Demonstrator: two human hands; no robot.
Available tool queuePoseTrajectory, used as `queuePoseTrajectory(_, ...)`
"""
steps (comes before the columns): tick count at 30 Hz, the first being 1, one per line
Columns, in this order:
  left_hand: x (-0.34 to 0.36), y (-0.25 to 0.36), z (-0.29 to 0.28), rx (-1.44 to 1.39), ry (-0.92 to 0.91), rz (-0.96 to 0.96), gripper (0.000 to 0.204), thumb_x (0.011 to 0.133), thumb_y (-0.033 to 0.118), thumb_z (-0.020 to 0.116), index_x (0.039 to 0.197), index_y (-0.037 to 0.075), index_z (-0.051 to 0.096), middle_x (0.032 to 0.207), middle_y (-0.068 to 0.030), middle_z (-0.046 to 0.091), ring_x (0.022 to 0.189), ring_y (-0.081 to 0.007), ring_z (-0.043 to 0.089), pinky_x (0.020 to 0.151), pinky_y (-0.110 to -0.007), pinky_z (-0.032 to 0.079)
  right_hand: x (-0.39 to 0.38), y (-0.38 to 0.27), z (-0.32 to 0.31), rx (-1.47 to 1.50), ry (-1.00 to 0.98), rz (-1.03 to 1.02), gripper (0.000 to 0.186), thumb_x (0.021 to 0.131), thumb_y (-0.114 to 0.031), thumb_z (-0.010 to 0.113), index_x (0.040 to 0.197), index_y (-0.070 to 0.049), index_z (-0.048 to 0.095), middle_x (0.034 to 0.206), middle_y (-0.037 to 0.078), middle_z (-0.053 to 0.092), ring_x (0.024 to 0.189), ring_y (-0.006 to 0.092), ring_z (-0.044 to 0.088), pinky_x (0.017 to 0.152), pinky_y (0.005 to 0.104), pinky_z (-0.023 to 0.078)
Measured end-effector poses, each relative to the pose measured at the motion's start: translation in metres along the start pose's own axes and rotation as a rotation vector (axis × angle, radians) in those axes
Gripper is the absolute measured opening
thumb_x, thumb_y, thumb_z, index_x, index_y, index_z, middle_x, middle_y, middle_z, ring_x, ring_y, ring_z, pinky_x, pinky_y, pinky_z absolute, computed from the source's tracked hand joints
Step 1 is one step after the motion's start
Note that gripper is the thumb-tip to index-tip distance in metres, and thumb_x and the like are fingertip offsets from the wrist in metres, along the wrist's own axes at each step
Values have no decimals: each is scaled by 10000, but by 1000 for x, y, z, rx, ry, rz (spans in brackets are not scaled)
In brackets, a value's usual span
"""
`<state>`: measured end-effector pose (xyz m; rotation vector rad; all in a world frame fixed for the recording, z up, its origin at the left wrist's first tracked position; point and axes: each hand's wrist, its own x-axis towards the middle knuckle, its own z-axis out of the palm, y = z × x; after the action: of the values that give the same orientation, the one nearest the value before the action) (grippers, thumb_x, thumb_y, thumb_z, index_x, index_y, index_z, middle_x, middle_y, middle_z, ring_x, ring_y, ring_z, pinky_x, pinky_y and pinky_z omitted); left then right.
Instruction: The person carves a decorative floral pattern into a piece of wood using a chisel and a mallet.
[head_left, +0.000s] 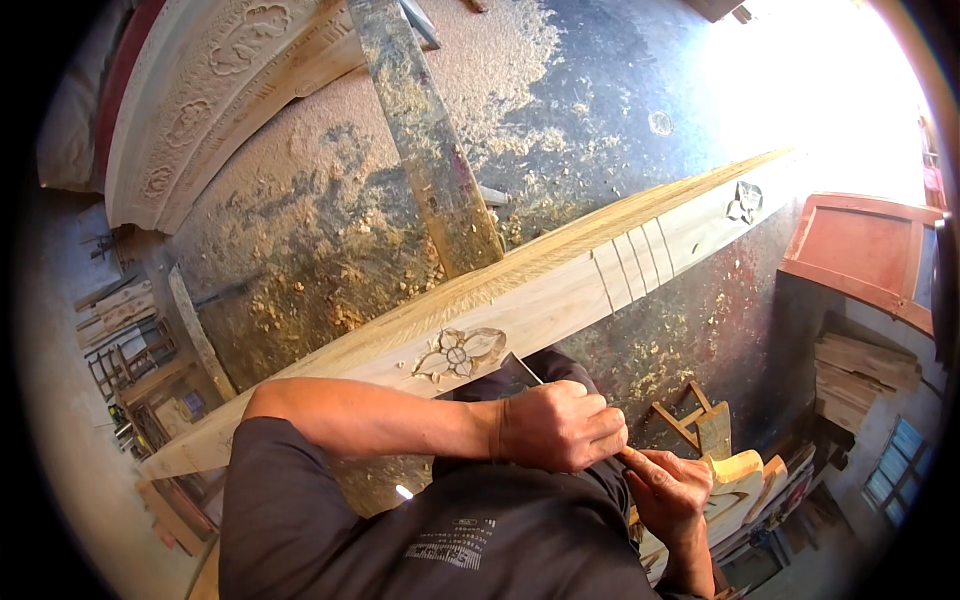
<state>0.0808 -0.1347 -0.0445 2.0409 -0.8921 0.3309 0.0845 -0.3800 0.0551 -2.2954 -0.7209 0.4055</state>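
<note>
A long pale wooden board (560, 300) runs diagonally in front of me. A carved flower (457, 356) marks its near part, with small chips lying about it. Both hands are to the right of that carving, close to my body. My left hand (562, 425) is closed around a carving chisel, whose metal blade (523, 371) points up and left toward the board's near edge. My right hand (672, 490) is closed at the rear end of the same tool, its fingers close to my left fist. Most of the handle is hidden by the hands.
A dusty plank (425, 140) meets the board's far side. A curved carved panel (200, 110) stands at the upper left. Wood shavings (300, 260) cover the floor. A reddish wooden panel (865, 250) is at the right, and cut wooden pieces (740, 470) stand near my right hand.
</note>
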Motion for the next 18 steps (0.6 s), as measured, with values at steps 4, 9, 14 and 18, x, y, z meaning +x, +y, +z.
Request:
queuePoseTrajectory(4, -1, -1, 0, 7, -3, -23, 168, 879, 203, 769, 987, 87, 715, 805, 9, 511, 648, -128, 545, 519, -321, 384, 3, -2, 0, 0, -11, 15, 471, 750, 11, 880, 1205, -107, 885, 866, 84, 795, 650, 226, 734, 583, 331, 545)
queuePoseTrajectory(9, 0, -3, -2, 18, -4, -35, 148, 874, 204, 767, 949, 102, 690, 789, 8, 494, 629, -129, 543, 517, -318, 387, 9, 0, -1, -10, -26, -19, 534, 751, 68, 867, 1251, -119, 875, 869, 39, 777, 625, 186, 715, 564, 326, 567)
queuePoseTrajectory(14, 2, -3, -2, 17, -2, -48, 149, 862, 204, 767, 932, 107, 679, 777, 7, 481, 628, -129, 547, 517, -316, 396, 12, -2, -4, -1, -36, 7, 548, 750, 81, 851, 1257, -128, 876, 830, 23, 754, 604, 179, 695, 554, 329, 560)
queuePoseTrajectory(18, 4, -3, -3, 23, 16, -71, 163, 869, 202, 764, 981, 101, 704, 778, 13, 499, 634, -126, 550, 519, -314, 400, 18, 1, -6, -9, -39, -15, 574, 740, 90, 850, 1267, -137, 875, 807, 13, 738, 593, 174, 685, 546, 330, 553)
